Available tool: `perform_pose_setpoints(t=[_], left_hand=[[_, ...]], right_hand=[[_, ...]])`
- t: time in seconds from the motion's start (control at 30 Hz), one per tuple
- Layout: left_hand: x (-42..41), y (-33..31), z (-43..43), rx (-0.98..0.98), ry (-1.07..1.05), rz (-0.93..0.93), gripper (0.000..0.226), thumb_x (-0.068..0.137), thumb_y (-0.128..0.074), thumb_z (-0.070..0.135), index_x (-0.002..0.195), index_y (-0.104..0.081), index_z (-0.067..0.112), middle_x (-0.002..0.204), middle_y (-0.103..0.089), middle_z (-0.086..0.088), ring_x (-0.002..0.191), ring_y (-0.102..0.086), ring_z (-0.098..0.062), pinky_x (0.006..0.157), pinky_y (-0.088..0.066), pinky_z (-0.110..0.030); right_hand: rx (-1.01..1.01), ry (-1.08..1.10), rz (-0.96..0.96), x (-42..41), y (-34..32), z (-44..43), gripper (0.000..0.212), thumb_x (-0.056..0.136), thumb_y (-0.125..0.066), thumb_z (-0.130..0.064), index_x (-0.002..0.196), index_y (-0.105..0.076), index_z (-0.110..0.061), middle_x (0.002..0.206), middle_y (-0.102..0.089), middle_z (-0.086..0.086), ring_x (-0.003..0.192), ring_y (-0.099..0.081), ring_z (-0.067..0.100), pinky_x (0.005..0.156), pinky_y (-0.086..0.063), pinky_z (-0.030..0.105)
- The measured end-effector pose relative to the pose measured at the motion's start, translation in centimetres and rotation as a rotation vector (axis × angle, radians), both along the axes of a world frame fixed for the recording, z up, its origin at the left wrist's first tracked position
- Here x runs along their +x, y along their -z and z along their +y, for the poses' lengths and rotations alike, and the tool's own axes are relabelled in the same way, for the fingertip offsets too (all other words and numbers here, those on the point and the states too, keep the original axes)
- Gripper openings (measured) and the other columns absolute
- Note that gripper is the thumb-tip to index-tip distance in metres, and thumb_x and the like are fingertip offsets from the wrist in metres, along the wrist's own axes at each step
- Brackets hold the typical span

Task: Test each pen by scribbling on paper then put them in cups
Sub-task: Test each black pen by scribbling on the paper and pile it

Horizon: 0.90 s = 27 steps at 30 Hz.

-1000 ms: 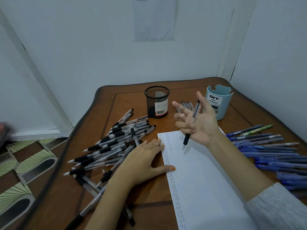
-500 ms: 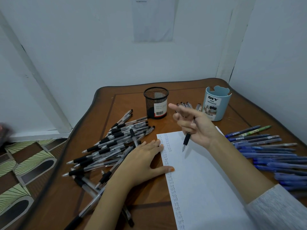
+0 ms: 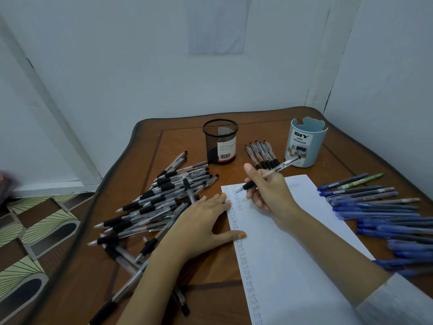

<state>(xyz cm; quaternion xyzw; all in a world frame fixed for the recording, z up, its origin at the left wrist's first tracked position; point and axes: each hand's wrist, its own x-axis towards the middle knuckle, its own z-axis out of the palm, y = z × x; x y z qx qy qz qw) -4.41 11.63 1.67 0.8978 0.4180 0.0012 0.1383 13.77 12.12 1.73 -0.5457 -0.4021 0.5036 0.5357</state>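
Pen pile left of paper, pen row right, cups behind

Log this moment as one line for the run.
phase: scribble test | right hand: grips black-grip pen, tip at paper | left hand: flat on paper's left edge | black mesh cup, blue cup: upright, beyond paper

This looks like a corner of a room in a home, set up as a small writing spot. A wooden surface with a wavy moulded edge sits pushed into the meeting of plain pale walls. The floor beside it has patterned tiles in brown, cream and dark ovals. A white frame runs along the left wall, and a sheet hangs above. Stationery lies on the wood: a mesh cup, a blue cup labelled "DIY Desk Organizer", black pens, blue pens and paper.
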Motion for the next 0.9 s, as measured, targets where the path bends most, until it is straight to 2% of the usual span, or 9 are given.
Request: perform_pose_setpoints(t=[0.1, 0.2, 0.33, 0.43, 0.57, 0.9], left_hand=[[0.0, 0.0, 0.0, 0.006, 0.003, -0.004, 0.086, 0.081, -0.04, 0.073, 0.151, -0.022, 0.026, 0.159, -0.012, 0.009, 0.145, -0.009, -0.004, 0.115, -0.002, -0.023], [0.1, 0.0, -0.1, -0.001, 0.001, -0.002, 0.086, 0.081, -0.04, 0.073, 0.151, -0.021, 0.026, 0.159, -0.012, 0.009, 0.145, -0.009, -0.004, 0.115, -0.001, -0.022], [0.1, 0.1, 0.1, -0.002, -0.003, -0.004, 0.087, 0.081, -0.039, 0.074, 0.151, -0.022, 0.026, 0.159, -0.013, 0.009, 0.145, -0.009, -0.004, 0.114, -0.001, -0.022], [0.1, 0.1, 0.1, -0.007, -0.004, -0.006, 0.087, 0.08, -0.04, 0.074, 0.151, -0.023, 0.026, 0.159, -0.013, 0.009, 0.145, -0.01, -0.004, 0.115, -0.002, -0.023], [0.2, 0.0, 0.1, -0.011, -0.006, 0.002, 0.086, 0.081, -0.04, 0.073, 0.151, -0.022, 0.027, 0.159, -0.014, 0.009, 0.145, -0.01, -0.004, 0.116, -0.003, -0.024], [0.2, -0.1, 0.0, -0.014, -0.007, 0.0, 0.085, 0.082, -0.041, 0.072, 0.151, -0.023, 0.025, 0.159, -0.015, 0.008, 0.145, -0.011, -0.005, 0.117, -0.005, -0.026]], right_hand=[[0.028, 0.051, -0.149, -0.8, 0.6, 0.0, 0.039, 0.077, -0.074, -0.043, 0.071, -0.053, -0.01, 0.05, -0.057, 0.006, 0.033, -0.044, 0.012, 0.035, -0.033, 0.017], [0.121, 0.113, -0.334, -1.4, 1.3, -0.1, 0.044, 0.076, -0.075, -0.044, 0.067, -0.049, -0.009, 0.05, -0.059, 0.011, 0.033, -0.046, 0.015, 0.036, -0.036, 0.021], [0.151, 0.189, -0.518, -1.6, 1.8, 0.1, 0.042, 0.079, -0.073, -0.04, 0.067, -0.052, -0.007, 0.058, -0.065, 0.012, 0.035, -0.053, 0.007, 0.039, -0.041, 0.016], [0.151, 0.203, -0.546, -1.5, 2.1, 0.1, 0.034, 0.083, -0.072, -0.028, 0.065, -0.053, -0.008, 0.057, -0.062, 0.01, 0.038, -0.056, 0.005, 0.041, -0.042, 0.011], [0.144, 0.162, -0.557, -1.4, 2.4, 0.1, 0.032, 0.086, -0.063, -0.005, 0.061, -0.045, -0.011, 0.057, -0.049, 0.007, 0.048, -0.057, 0.012, 0.045, -0.045, 0.016], [0.155, 0.123, -0.588, -1.6, 2.3, 0.1, 0.034, 0.085, -0.064, -0.002, 0.059, -0.045, -0.013, 0.055, -0.05, 0.007, 0.041, -0.056, 0.006, 0.044, -0.045, 0.014]])
